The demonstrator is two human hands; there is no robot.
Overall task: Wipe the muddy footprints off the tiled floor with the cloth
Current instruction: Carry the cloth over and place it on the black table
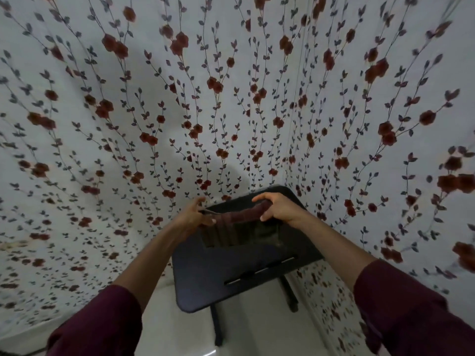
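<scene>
A dark brown striped cloth (pixel 239 227) hangs above a small black table (pixel 231 276), stretched between both hands along its top edge. My left hand (pixel 194 215) pinches the cloth's left corner. My right hand (pixel 279 208) grips the right corner, fingers curled over the edge. The lower part of the cloth drapes down onto the tabletop. A strip of pale tiled floor (pixel 180 327) shows below the table; no muddy prints are visible on it in this view.
Walls with a red-flower and dark-vine pattern (pixel 231 98) close in on the left, back and right, forming a corner behind the table. The table's black legs (pixel 290 294) stand on the floor near the right wall. The image is motion-blurred.
</scene>
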